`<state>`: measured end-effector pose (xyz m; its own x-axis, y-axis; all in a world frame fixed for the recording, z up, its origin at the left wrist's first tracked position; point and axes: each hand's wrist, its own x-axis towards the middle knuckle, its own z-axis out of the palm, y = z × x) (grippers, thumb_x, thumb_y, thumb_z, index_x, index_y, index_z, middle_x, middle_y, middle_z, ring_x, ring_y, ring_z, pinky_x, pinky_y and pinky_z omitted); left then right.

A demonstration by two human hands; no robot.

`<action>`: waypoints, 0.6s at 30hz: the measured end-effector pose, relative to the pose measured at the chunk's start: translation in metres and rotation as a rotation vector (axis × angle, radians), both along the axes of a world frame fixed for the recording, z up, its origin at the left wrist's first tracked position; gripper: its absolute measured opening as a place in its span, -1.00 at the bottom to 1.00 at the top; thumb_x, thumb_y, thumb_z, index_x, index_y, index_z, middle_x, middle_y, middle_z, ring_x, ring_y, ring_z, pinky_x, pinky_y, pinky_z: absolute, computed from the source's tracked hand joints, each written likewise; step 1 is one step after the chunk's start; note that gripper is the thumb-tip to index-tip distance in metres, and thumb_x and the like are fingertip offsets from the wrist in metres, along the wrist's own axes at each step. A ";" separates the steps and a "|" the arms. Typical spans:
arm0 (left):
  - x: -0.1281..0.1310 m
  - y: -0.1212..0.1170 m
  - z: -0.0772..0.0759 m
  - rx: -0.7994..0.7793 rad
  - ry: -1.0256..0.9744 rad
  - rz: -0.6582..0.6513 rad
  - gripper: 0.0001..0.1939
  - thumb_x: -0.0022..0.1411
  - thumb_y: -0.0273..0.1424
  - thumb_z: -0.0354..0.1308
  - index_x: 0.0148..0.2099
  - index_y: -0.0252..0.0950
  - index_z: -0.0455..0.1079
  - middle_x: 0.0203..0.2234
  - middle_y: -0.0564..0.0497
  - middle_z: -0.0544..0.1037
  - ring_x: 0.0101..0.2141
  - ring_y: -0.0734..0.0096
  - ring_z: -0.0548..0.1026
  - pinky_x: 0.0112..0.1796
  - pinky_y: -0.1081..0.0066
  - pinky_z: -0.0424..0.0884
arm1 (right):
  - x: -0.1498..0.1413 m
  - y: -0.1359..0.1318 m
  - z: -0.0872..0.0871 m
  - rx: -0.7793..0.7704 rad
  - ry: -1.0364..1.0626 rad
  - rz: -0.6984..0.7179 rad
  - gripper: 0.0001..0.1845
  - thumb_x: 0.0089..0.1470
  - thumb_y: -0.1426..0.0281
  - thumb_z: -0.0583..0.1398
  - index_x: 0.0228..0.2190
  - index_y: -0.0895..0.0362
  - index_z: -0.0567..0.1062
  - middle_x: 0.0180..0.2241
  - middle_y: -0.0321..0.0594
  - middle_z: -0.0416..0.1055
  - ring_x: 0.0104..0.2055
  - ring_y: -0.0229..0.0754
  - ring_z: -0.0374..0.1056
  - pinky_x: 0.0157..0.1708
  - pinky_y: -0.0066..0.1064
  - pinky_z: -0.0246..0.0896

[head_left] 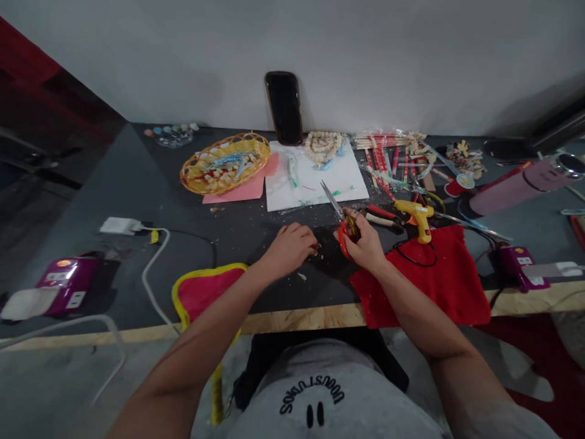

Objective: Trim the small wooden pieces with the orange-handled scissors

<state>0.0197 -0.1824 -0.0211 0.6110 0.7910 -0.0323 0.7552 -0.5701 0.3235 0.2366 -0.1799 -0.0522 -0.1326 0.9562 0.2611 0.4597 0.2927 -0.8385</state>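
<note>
In the head view my right hand point(365, 241) is wrapped round the orange-red handles of a pair of scissors point(333, 200), whose blades point up and away toward the white sheet. My left hand point(291, 247) is just to the left, low over the dark tabletop, its fingers curled and pressed together. A tiny bit may be at its fingertips, too small to name. Pale crumbs lie on the table around both hands. Beyond the blades is the white sheet point(322, 177), with green-and-clear plastic strips and a string of pale wooden beads point(323, 146) on it.
A yellow wicker basket point(192, 181) with small pieces stands at back left, and a phone point(284, 108) leans on the wall. At right are a yellow glue gun point(415, 213), pliers point(382, 217), a red cloth point(439, 280) and a pink flask point(525, 186). A white charger point(121, 226) lies left.
</note>
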 end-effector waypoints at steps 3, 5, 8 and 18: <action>-0.009 0.003 0.005 -0.078 -0.161 0.086 -0.84 0.28 -0.43 0.02 -0.28 -0.27 0.44 -0.29 -0.05 0.54 -0.19 0.25 0.40 -0.11 0.24 0.28 | 0.000 0.000 0.002 -0.016 0.005 -0.015 -0.41 0.05 0.22 0.24 0.10 0.12 0.34 -0.15 -0.10 0.47 -0.26 -0.14 0.41 -0.18 -0.27 0.38; -0.018 0.004 0.009 -0.072 -0.214 0.160 -0.83 0.28 -0.43 0.00 -0.28 -0.26 0.42 -0.32 -0.04 0.55 -0.22 0.26 0.43 -0.13 0.26 0.30 | 0.001 0.000 0.002 -0.017 0.010 -0.023 -0.41 0.04 0.22 0.24 0.09 0.13 0.35 -0.17 -0.11 0.47 -0.30 -0.16 0.40 -0.20 -0.28 0.39; -0.037 0.005 0.013 0.006 -0.148 0.298 -0.85 0.27 -0.40 0.01 -0.27 -0.25 0.41 -0.31 -0.05 0.56 -0.21 0.20 0.44 -0.15 0.23 0.29 | 0.001 0.001 0.001 -0.005 0.008 -0.025 -0.41 0.04 0.23 0.24 0.09 0.14 0.35 -0.17 -0.10 0.47 -0.31 -0.16 0.40 -0.20 -0.28 0.39; -0.079 -0.006 0.008 0.215 0.164 0.537 -0.81 0.18 -0.52 -0.02 -0.28 -0.22 0.40 -0.31 -0.12 0.55 -0.19 0.09 0.44 -0.22 0.19 0.27 | -0.006 -0.003 -0.005 0.037 -0.145 0.100 -0.45 0.05 0.30 0.21 0.09 0.11 0.34 -0.20 -0.13 0.46 -0.37 -0.18 0.36 -0.22 -0.28 0.39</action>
<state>-0.0589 -0.1883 -0.0135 0.1247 0.9868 0.1028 0.9860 -0.1349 0.0980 0.2310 -0.1834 -0.0568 -0.2657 0.9262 0.2674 0.5421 0.3729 -0.7531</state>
